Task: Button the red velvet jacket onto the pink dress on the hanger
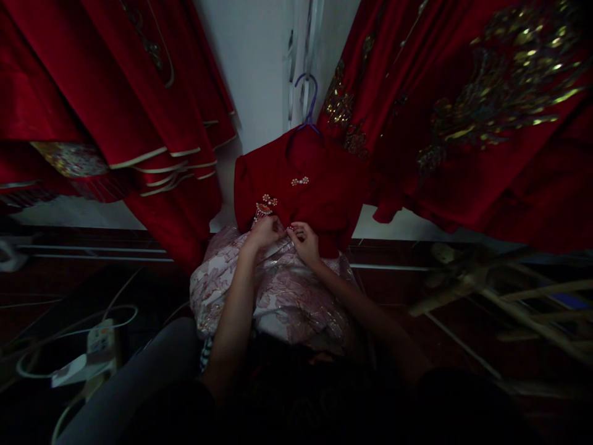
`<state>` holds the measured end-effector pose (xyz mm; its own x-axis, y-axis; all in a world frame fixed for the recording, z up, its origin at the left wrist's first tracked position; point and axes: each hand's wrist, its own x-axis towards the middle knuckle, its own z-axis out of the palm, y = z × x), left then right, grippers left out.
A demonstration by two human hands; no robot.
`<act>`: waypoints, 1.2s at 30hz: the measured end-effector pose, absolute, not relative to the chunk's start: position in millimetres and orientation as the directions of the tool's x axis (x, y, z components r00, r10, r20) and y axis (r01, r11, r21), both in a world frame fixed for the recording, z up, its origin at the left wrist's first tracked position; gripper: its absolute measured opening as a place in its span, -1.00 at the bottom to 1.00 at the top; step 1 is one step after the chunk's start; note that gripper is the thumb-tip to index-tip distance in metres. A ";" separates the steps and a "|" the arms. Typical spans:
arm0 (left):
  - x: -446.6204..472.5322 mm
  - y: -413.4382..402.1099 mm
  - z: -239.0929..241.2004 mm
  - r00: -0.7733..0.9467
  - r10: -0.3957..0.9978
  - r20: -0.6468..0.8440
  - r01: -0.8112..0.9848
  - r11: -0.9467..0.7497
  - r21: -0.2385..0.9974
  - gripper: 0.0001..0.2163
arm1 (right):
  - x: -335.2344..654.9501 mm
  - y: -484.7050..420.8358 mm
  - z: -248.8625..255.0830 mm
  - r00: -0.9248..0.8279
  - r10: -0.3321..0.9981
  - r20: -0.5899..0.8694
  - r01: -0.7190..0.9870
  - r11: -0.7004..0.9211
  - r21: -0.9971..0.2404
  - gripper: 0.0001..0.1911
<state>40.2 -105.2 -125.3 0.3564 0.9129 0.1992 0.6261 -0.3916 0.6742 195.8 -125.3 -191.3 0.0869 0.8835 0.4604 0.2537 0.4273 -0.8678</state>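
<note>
Pale wall | red garment on purple hanger | hands touching front

At the centre we see a red jacket of matt, smooth-looking cloth, and its flower clasp has a shiny, beaded look. At twelve o'clock, the purple hanger seems of smooth plastic. Towards six, the floral cloth shows glittering threads. At two o'clock, we notice glossy gold sequins; at eight, a plastic power strip.
</note>
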 end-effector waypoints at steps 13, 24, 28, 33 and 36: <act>42.2 -104.6 -129.6 0.368 0.899 0.239 0.561 -0.419 0.714 -0.90 | 195.5 -130.4 -194.2 0.127 0.844 0.521 0.324 0.461 -0.826 -0.72; 37.0 -106.0 -127.9 0.433 0.876 0.213 0.437 -0.411 0.800 -0.81 | 196.8 -128.8 -195.1 0.107 0.832 0.545 0.347 0.482 -0.805 -0.75; 36.0 -105.0 -128.5 0.438 0.869 0.229 0.468 -0.438 0.768 -0.85 | 196.9 -129.4 -194.9 0.101 0.842 0.530 0.353 0.468 -0.810 -0.74; 33.2 -101.8 -132.6 0.433 0.872 0.229 0.529 -0.451 0.719 -0.83 | 196.6 -128.7 -197.2 0.097 0.834 0.543 0.357 0.480 -0.801 -0.75; 31.7 -101.2 -133.4 0.418 0.877 0.237 0.570 -0.456 0.683 -0.84 | 196.2 -126.9 -200.2 0.100 0.792 0.602 0.334 0.543 -0.770 -0.77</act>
<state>31.7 -101.2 -133.4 0.4178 0.8771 0.2370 0.5704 -0.4563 0.6830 196.2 -126.9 -200.2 0.0999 0.7920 0.6023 0.3342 0.5434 -0.7701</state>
